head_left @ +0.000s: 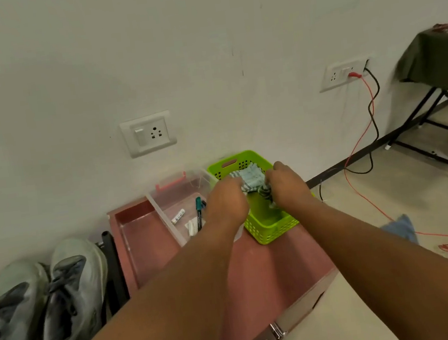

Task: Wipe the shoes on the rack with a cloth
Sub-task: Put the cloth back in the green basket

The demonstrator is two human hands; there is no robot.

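Note:
A striped grey-green cloth [250,179] hangs bunched over the green plastic basket [273,228] on top of a reddish cabinet [261,272]. My left hand [225,202] grips the cloth's left side and my right hand [286,183] grips its right side, both above the basket. A pair of grey sneakers [44,302] sits on a black rack [113,268] at the lower left, apart from both hands.
A clear plastic box [169,193] with markers and small items stands left of the basket. A blue cloth [400,228] lies on the floor at right among red and black cables [368,157]. A table with a dark cover [440,58] stands at far right.

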